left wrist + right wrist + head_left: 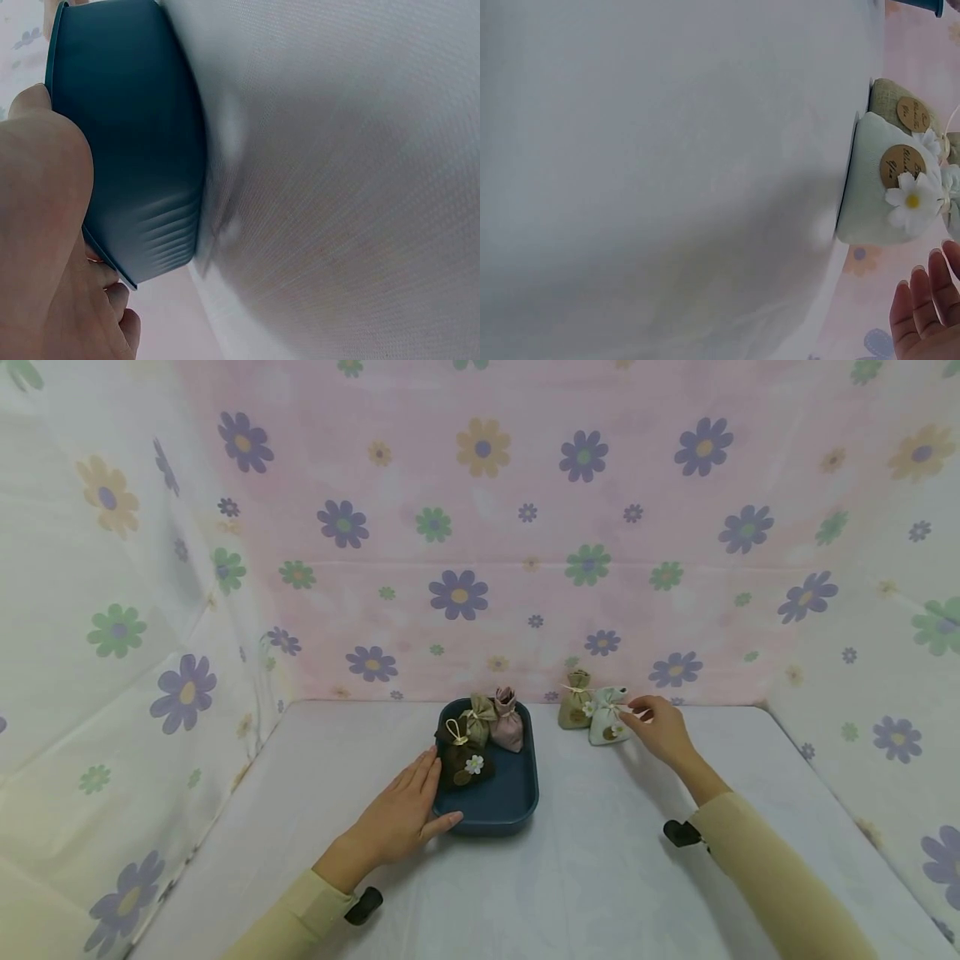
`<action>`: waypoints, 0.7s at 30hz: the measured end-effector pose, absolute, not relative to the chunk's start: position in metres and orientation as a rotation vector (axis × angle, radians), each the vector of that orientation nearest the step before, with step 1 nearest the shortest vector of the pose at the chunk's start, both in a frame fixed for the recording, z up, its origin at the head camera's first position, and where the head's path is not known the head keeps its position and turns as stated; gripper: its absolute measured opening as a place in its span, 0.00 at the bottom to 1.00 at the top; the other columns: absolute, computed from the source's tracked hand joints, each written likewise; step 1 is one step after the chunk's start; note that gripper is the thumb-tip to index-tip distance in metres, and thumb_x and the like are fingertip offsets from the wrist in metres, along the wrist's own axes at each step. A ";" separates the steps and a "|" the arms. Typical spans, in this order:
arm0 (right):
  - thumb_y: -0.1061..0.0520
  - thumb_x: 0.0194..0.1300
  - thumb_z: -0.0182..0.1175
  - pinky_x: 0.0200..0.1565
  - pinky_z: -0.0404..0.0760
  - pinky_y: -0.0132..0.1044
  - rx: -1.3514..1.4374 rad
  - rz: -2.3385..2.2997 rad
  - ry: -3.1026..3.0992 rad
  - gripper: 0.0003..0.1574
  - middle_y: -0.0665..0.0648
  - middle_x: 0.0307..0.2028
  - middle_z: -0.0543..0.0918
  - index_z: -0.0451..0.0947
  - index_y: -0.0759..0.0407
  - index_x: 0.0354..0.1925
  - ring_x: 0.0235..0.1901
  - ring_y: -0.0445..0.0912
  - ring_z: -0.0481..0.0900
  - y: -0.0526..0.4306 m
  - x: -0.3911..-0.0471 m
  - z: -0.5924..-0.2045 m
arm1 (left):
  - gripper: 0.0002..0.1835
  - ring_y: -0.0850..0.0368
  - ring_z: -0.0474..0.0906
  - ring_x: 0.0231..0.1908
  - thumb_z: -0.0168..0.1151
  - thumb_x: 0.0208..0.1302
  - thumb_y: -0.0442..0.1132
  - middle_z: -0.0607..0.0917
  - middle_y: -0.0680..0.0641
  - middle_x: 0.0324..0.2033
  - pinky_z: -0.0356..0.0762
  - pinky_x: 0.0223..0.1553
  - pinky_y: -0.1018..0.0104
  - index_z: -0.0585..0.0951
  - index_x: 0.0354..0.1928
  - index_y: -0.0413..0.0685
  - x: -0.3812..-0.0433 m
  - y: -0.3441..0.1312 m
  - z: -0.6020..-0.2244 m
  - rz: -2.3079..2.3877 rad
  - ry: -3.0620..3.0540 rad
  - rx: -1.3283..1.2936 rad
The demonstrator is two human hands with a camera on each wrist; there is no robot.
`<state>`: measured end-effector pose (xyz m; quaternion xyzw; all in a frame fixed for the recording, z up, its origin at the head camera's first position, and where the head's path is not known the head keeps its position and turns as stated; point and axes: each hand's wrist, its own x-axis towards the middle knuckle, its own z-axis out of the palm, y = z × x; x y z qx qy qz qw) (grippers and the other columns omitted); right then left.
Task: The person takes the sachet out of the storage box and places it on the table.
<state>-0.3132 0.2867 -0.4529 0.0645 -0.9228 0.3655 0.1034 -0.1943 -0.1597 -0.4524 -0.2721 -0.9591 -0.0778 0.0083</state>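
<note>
A dark blue tray (501,822) holds a dark brown pouch (480,777) with a white flower, an olive pouch (480,714) and a mauve pouch (507,729). My left hand (397,810) rests against the tray's left side, fingers straight, thumb across its near corner; the left wrist view has this hand at the tray's (135,135) rim. To the right stands a pale mint pouch (881,161) with a flower and a round brown tag. My right hand (660,731) is beside its neck, and in the right wrist view the visible fingers (922,307) are loosely extended, thumb hidden.
Behind the mint pouch, and touching it, stands an olive-tan pouch (574,702). A white cloth covers the table (600,860). Flower-printed fabric (525,527) rises at the table's back and along both sides.
</note>
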 end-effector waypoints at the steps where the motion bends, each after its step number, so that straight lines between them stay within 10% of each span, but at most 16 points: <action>1: 0.53 0.75 0.61 0.52 0.77 0.55 0.190 1.081 -2.727 0.26 0.72 0.53 0.79 0.76 0.73 0.59 0.51 0.63 0.77 0.287 -0.312 -0.452 | 0.52 0.38 0.43 0.79 0.43 0.75 0.70 0.46 0.32 0.79 0.51 0.77 0.44 0.52 0.78 0.29 -0.194 -0.160 -0.452 -0.241 -3.000 -0.850; 21: 0.58 0.71 0.66 0.46 0.81 0.52 0.441 1.047 -2.639 0.22 0.67 0.47 0.82 0.78 0.72 0.56 0.47 0.59 0.80 0.261 -0.290 -0.437 | 0.53 0.38 0.44 0.79 0.43 0.75 0.71 0.47 0.31 0.79 0.53 0.76 0.43 0.53 0.78 0.28 -0.196 -0.161 -0.456 -0.260 -2.971 -0.857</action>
